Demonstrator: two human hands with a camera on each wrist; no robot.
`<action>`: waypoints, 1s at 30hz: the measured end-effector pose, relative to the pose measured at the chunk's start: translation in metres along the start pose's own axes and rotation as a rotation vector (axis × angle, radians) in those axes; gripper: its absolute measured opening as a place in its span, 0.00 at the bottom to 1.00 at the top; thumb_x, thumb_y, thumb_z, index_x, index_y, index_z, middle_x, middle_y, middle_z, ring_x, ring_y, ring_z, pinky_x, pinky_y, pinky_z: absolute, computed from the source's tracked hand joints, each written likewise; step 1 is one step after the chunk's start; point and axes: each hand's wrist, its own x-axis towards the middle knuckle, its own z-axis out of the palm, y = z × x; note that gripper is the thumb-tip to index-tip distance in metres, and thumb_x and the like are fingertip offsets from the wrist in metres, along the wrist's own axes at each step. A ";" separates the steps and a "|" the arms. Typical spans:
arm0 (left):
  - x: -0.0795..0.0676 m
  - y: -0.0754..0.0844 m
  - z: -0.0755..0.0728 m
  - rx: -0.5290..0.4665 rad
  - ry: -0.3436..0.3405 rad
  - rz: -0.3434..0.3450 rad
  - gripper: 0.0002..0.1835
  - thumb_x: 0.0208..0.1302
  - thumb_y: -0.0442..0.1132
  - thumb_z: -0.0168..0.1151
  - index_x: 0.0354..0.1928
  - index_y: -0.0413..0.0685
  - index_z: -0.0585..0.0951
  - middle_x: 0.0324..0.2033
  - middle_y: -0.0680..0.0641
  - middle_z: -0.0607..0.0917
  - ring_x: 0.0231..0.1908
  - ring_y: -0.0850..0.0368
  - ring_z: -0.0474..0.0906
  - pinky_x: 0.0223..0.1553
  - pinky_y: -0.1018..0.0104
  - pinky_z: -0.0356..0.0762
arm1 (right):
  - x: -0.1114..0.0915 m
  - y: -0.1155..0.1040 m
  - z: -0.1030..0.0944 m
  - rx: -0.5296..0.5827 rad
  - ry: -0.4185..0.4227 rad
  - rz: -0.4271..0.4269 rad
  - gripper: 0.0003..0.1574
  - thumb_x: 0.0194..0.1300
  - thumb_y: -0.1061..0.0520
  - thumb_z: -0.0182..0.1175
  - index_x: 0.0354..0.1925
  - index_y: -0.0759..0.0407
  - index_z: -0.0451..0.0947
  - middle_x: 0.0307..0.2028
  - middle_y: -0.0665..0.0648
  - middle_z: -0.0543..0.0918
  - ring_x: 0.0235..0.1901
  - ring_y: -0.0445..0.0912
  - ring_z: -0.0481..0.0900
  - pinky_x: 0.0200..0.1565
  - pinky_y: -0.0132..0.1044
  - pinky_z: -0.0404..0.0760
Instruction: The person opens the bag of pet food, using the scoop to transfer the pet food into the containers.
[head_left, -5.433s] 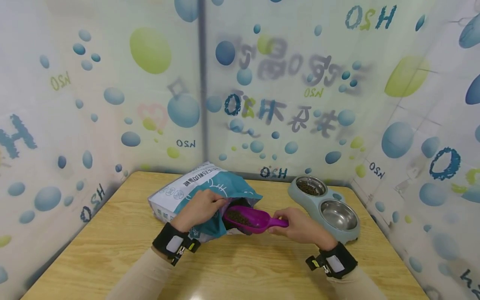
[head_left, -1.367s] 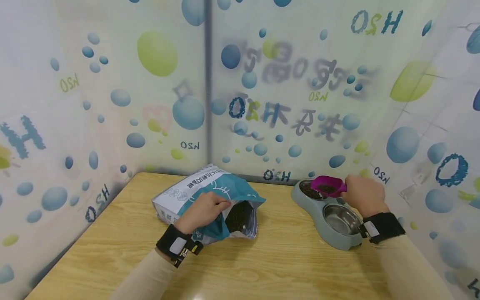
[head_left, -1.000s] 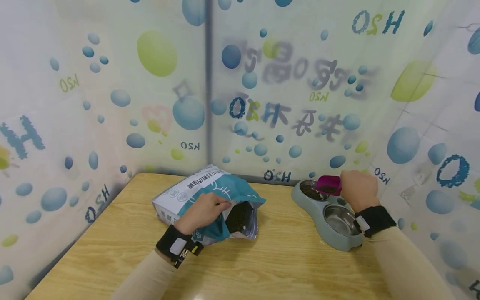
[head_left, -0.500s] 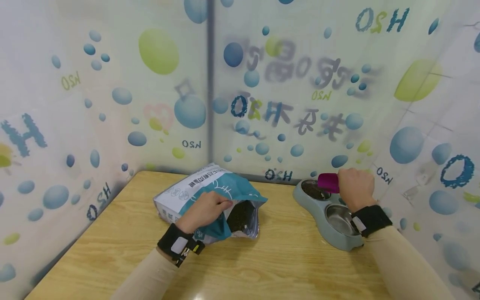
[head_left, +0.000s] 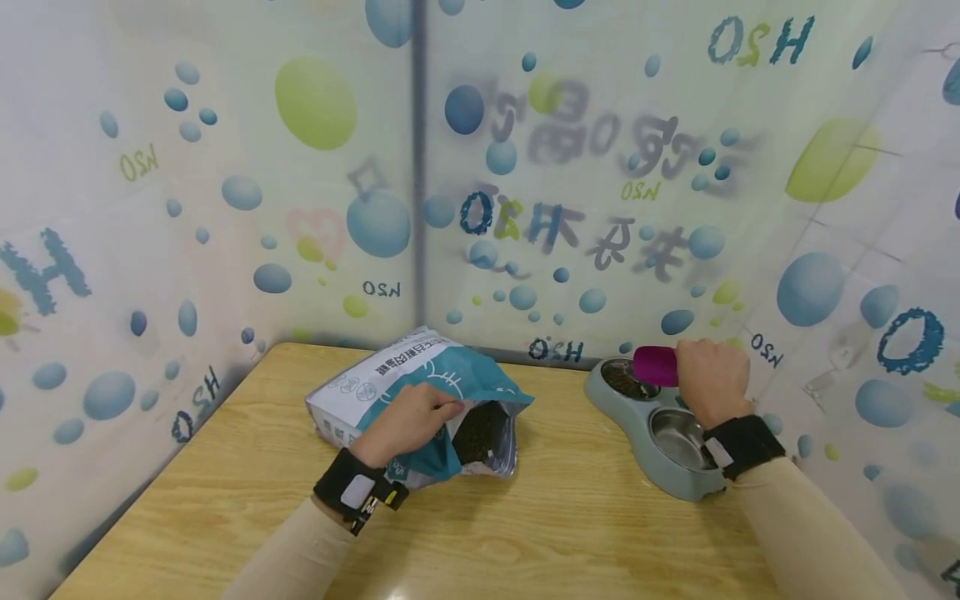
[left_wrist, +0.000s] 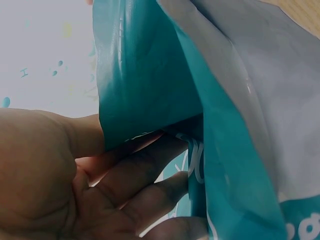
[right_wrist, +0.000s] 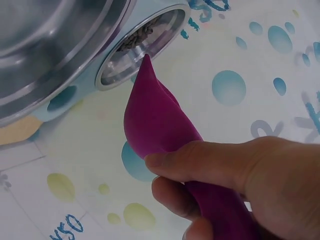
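Observation:
My right hand (head_left: 712,382) grips the handle of a purple scoop (head_left: 656,367), tipped over the far steel bowl (head_left: 628,379) of a pale blue double feeder (head_left: 637,429). In the right wrist view the tip of the scoop (right_wrist: 162,120) overlaps the rim of that bowl, where brown kibble (right_wrist: 137,37) lies. With thumb and fingers my left hand (head_left: 408,421) pinches the top edge of a teal and white pet food bag (head_left: 442,367), which lies on its side. Its mouth faces right, showing dark kibble (head_left: 480,433) inside.
The near steel bowl (head_left: 682,437) of the feeder holds no kibble. Wooden tabletop (head_left: 555,517) lies between bag and feeder. A curtain (head_left: 480,167) printed with bubbles encloses the back and both sides.
My right hand has carried the scoop, with kibble in it, from the bag's mouth to the far bowl and turned it over there. The left hand has stayed at the bag's edge.

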 end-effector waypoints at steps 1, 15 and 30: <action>0.000 0.000 0.000 0.001 -0.001 0.000 0.23 0.78 0.46 0.54 0.21 0.48 0.81 0.12 0.56 0.59 0.10 0.62 0.57 0.14 0.69 0.57 | -0.001 0.000 0.000 0.006 -0.001 0.004 0.07 0.57 0.70 0.62 0.24 0.68 0.75 0.15 0.61 0.73 0.13 0.56 0.70 0.11 0.49 0.65; 0.002 -0.002 0.001 0.006 0.009 0.003 0.20 0.78 0.46 0.55 0.25 0.51 0.84 0.13 0.56 0.59 0.11 0.62 0.57 0.14 0.69 0.56 | -0.017 -0.003 0.003 0.148 -0.001 0.042 0.09 0.51 0.66 0.64 0.20 0.60 0.74 0.14 0.57 0.72 0.13 0.53 0.70 0.09 0.49 0.62; 0.001 0.000 0.001 0.019 0.004 -0.002 0.23 0.78 0.46 0.54 0.22 0.48 0.81 0.13 0.56 0.59 0.11 0.62 0.57 0.15 0.69 0.57 | -0.056 -0.037 -0.018 0.374 -0.063 0.096 0.15 0.59 0.49 0.72 0.28 0.53 0.76 0.13 0.50 0.64 0.12 0.46 0.62 0.14 0.38 0.55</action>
